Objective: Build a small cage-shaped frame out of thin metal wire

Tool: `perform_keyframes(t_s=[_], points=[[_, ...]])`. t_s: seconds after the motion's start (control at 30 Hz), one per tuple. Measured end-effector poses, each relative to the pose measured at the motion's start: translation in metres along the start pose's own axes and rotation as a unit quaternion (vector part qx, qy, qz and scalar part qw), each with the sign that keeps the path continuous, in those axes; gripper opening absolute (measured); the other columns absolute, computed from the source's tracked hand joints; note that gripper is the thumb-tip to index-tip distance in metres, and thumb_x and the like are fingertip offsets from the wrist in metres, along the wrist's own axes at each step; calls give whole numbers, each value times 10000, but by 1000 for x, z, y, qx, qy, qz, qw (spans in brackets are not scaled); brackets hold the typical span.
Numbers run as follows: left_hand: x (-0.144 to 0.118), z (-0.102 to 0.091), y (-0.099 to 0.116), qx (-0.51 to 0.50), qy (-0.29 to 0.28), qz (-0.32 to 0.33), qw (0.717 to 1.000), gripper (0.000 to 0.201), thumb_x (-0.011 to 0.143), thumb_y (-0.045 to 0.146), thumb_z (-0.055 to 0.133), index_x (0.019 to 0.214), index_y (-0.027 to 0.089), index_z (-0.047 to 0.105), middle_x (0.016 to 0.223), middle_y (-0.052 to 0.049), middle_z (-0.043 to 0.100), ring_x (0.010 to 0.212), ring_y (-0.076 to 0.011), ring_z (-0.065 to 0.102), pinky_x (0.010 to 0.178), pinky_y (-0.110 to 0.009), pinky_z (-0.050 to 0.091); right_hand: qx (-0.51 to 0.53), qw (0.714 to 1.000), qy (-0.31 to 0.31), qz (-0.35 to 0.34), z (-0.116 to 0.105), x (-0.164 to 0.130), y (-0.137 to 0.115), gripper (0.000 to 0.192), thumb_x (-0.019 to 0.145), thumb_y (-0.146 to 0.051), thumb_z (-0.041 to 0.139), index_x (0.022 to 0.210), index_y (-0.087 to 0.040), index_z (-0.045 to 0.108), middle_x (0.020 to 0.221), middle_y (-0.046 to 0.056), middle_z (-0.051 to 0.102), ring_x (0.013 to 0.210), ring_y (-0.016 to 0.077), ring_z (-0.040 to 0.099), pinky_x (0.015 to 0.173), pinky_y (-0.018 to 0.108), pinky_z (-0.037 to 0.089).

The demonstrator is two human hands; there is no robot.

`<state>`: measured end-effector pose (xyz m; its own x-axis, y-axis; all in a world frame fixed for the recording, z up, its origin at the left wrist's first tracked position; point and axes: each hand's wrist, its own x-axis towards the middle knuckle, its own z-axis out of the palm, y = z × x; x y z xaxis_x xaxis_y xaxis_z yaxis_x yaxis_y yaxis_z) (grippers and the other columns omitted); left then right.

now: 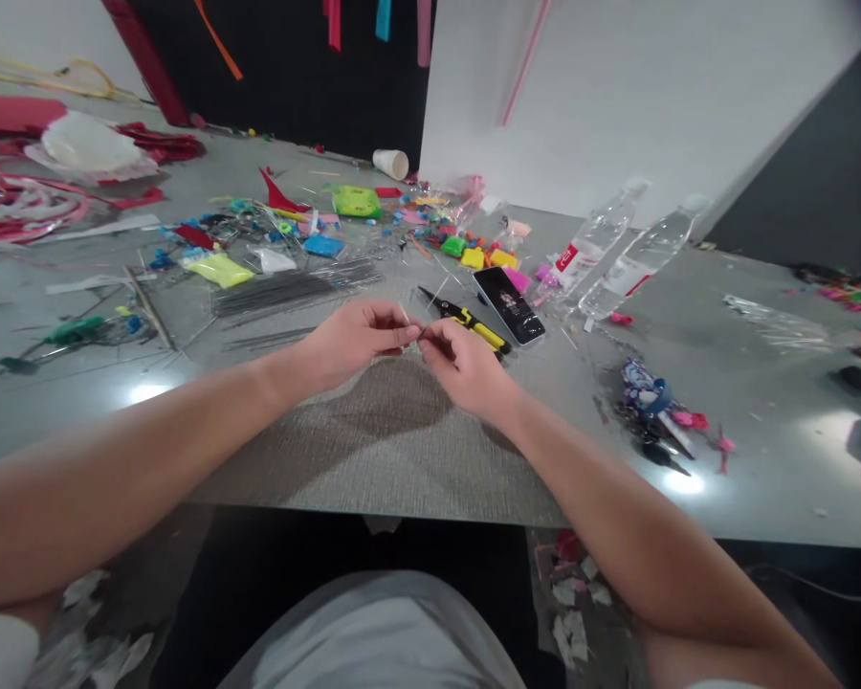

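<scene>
At the far left of the grey desk (430, 469), a coil of pink and white strips (33, 212) lies in front of a crumpled white plastic bag (90, 145). To its right are a dark green lump (76, 331) and a slim brown rod (150, 308), which lies at a slant. Next comes a pale yellow soft packet (219, 270), just behind a bundle of thin dark wires (279, 293). The left hand (359, 337) is near these wires, its grip pinched between thumb and forefinger on a thin strand (421, 333), mostly hidden by the fingers. This strand is between the two hands, above the desk; the right hand (466, 368) meets it there with its own fingertips closed on it. Just beyond the right hand lie black-and-yellow pliers (477, 327), then a black-screened phone (511, 304). Farther right, two clear plastic bottles (635, 263) stand side by side, with a blue-and-white patterned bundle (642, 388) nearer the edge.
</scene>
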<state>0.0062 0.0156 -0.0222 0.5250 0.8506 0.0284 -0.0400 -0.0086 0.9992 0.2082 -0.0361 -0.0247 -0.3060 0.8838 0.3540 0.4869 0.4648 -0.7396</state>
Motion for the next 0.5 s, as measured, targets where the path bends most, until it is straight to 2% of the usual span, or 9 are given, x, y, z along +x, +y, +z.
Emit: perform_keyframes(t_s=[0.1, 0.2, 0.27, 0.37, 0.5], points=[[4, -5, 6, -60, 55, 18, 997, 200, 784, 353, 856, 820, 197, 736, 803, 0, 680, 750, -107, 619, 728, -257, 501, -20, 998, -58, -25, -9, 1, 4, 122, 1004, -299, 566, 1018, -192, 623, 892, 32, 676, 774, 161, 600, 741, 312, 479], [8, -13, 17, -130, 115, 65, 983, 230, 752, 300, 878, 767, 198, 673, 802, 9, 678, 767, -110, 618, 680, -243, 482, -91, 971, -200, -93, -20, 0, 9, 122, 958, -216, 658, 1073, -192, 689, 1011, 66, 693, 959, 198, 632, 906, 357, 488], [9, -16, 25, -162, 148, 68, 973, 244, 755, 281, 879, 750, 211, 645, 832, 11, 691, 817, -123, 632, 671, -247, 470, -115, 952, -257, -119, -26, -2, 11, 210, 946, -245, 703, 1151, -198, 715, 1118, 89, 676, 1100, 222, 613, 1012, 384, 461], [9, -19, 30, -169, 166, 66, 969, 187, 812, 256, 844, 784, 224, 661, 844, 18, 698, 847, -120, 636, 678, -244, 463, -133, 942, -283, -123, -26, -6, 6, 304, 960, -305, 700, 1257, -247, 718, 1197, 89, 633, 1187, 227, 583, 1068, 408, 436], [9, -20, 29, -167, 175, 75, 968, 155, 826, 241, 824, 835, 201, 675, 929, 4, 733, 821, -107, 657, 660, -233, 469, -191, 926, -296, -139, -14, -14, -12, 318, 993, -294, 631, 1299, -280, 716, 1228, 89, 616, 1193, 241, 569, 1070, 456, 427]])
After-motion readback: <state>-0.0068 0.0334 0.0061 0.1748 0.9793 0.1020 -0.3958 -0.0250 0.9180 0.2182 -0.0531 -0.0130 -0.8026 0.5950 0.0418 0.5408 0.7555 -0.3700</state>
